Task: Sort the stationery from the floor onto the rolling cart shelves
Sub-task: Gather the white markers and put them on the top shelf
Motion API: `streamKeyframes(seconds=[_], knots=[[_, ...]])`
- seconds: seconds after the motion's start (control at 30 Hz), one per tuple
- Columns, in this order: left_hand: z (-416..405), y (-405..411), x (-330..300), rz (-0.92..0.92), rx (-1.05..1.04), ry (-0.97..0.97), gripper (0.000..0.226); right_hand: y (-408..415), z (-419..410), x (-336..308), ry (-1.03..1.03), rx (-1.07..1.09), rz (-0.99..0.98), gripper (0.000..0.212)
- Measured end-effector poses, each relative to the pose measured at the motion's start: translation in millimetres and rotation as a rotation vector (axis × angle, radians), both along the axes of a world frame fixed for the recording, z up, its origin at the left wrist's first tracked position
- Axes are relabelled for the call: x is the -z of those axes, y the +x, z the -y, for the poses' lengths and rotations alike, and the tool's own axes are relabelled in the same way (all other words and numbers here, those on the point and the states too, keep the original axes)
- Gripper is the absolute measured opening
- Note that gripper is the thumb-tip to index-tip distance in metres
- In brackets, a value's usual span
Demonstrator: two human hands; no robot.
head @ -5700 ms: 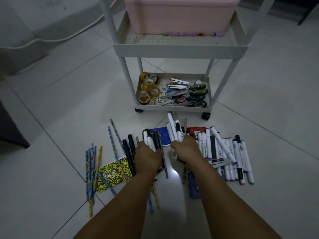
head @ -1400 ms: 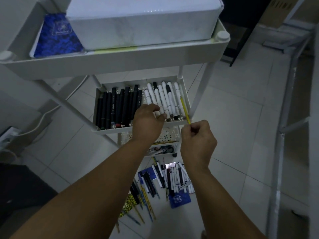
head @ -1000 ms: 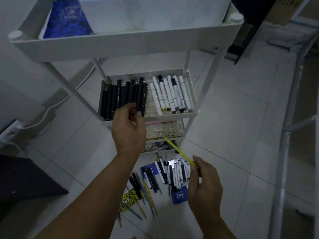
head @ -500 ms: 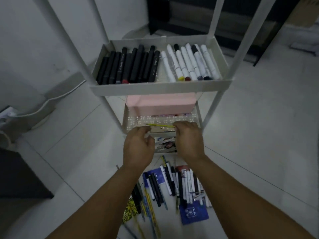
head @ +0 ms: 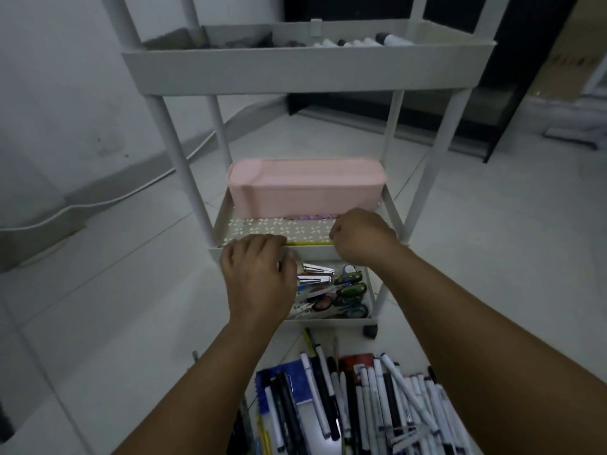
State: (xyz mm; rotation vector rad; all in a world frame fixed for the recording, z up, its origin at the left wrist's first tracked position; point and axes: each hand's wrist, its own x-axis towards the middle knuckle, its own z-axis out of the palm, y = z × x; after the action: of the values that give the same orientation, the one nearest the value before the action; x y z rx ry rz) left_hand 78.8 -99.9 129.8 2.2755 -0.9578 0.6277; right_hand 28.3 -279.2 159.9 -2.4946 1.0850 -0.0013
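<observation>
A yellow pencil [head: 308, 243] lies lengthwise along the front edge of the cart shelf [head: 279, 229] with the patterned liner. My left hand [head: 259, 277] curls over the shelf's front rim at the pencil's left end. My right hand [head: 361, 238] grips the pencil's right end with bent fingers. Both sets of fingertips are hidden. On the floor below, a pile of black and white markers [head: 377, 405] lies over a blue notebook [head: 297, 384].
A pink box [head: 305, 188] fills the back of this shelf. The shelf above [head: 308, 70] holds black and white markers. The bottom shelf holds scissors [head: 349, 290] and metal clips [head: 315, 274]. A cart wheel [head: 370, 330] stands at the right; a cable [head: 98, 205] runs along the wall.
My hands carried the yellow pencil down from the marker shelf to the shelf with the pink box. It now lies along that shelf's front edge. My view has dropped lower.
</observation>
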Motion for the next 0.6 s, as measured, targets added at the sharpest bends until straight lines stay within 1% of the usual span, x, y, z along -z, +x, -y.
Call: streamKeyframes(seconds=[0.07,0.1,0.13,0.17,0.2,0.23,0.27,0.3,0.33,0.4,0.5,0.6], knots=[[-2,-1,1,-0.001,0.023,-0.014,0.021,-6,-5,-5,-0.038,-0.008,0.037,0.025],[-4,-2,1,-0.003,0.048,-0.023,0.023,-13,-10,-8,-0.107,-0.019,0.098,0.024],[-5,-3,1,0.002,0.074,-0.038,0.025,-22,-17,-12,-0.209,-0.031,0.206,0.024],[-7,-3,1,0.016,0.093,-0.062,0.026,-33,-25,-15,-0.297,-0.032,0.356,0.025],[-10,-4,2,0.028,0.103,-0.098,0.026,-45,-35,-18,-0.337,-0.026,0.534,0.026],[-13,-7,4,0.031,0.108,-0.143,0.026,-57,-46,-18,-0.325,-0.013,0.705,0.025],[-17,-11,6,0.026,0.118,-0.189,0.026,-69,-57,-16,-0.28,0.008,0.829,0.024],[-21,-16,11,0.014,0.129,-0.229,0.026,-80,-69,-10,-0.229,0.034,0.893,0.022],[-27,-22,18,-0.009,0.138,-0.256,0.026,-90,-81,0,-0.178,0.065,0.902,0.02],[-43,-35,39,-0.098,0.123,-0.269,0.025,-107,-101,29,-0.078,0.14,0.826,0.018],[-77,-56,81,-0.328,0.002,-0.25,0.024,-122,-126,88,0.049,0.231,0.61,0.019],[-112,-79,123,-0.605,-0.171,-0.164,0.026,-126,-153,143,0.182,0.219,0.419,0.019]])
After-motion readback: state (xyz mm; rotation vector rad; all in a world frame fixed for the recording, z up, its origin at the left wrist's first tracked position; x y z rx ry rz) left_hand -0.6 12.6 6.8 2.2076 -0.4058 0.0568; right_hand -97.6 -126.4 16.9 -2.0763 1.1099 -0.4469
